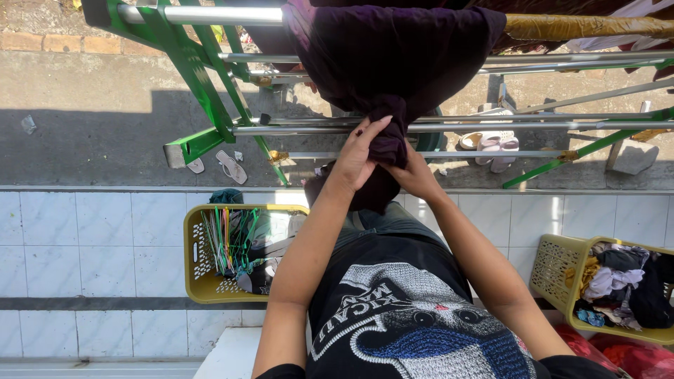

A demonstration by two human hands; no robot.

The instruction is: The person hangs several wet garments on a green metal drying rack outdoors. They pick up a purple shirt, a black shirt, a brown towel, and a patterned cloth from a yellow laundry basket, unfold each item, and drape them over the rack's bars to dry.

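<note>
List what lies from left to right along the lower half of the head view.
Yellow plastic basket of clothes hangers → left hand gripping the dark purple cloth → right hand → yellow plastic basket of crumpled laundry.

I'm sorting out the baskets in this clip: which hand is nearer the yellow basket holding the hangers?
Left. The left hand grips the dark purple cloth above and right of that yellow basket; the right hand grips the same cloth farther right.
</note>
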